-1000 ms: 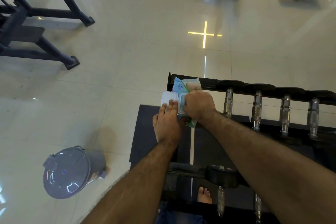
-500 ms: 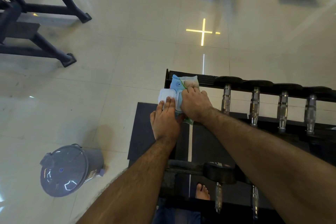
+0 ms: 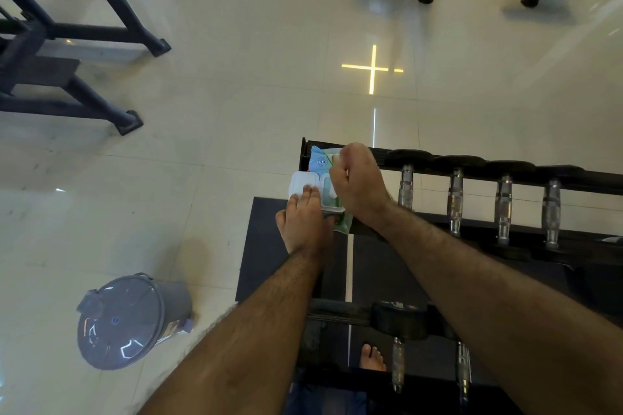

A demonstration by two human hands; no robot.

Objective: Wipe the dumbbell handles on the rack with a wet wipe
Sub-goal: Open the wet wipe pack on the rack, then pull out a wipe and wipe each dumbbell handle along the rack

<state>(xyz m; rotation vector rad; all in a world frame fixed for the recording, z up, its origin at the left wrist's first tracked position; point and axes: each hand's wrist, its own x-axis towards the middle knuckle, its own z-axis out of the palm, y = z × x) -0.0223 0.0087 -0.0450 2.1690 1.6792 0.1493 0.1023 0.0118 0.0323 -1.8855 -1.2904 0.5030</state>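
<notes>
1. The floor is of pale glossy tiles, and a yellow cross of light is reflected on it.
2. The dumbbell rack is black and runs from the centre to the right edge. A dark mat lies under its left end.
3. A dark metal frame of some gym machine stands at the upper left, well apart from the rack.
4. A grey bin with a closed lid stands on the floor at the lower left.
5. Four dumbbells lie on the upper shelf of the rack, and their shiny handles point toward the person. More dumbbells lie on the lower shelf.
6. The left hand rests on the pack of wipes, which lies on the left end of the upper shelf, just beside the first dumbbell. Its fingers are straight and close together, and the fingertips press on the white lid, which is flipped open to the left.
7. The right hand is above the opening of the pack, with the fingers curled in. A bit of white shows at the fingertips, but I cannot tell if it is a wipe that they pinch.
8. A bare foot is seen on the floor below the rack.
</notes>
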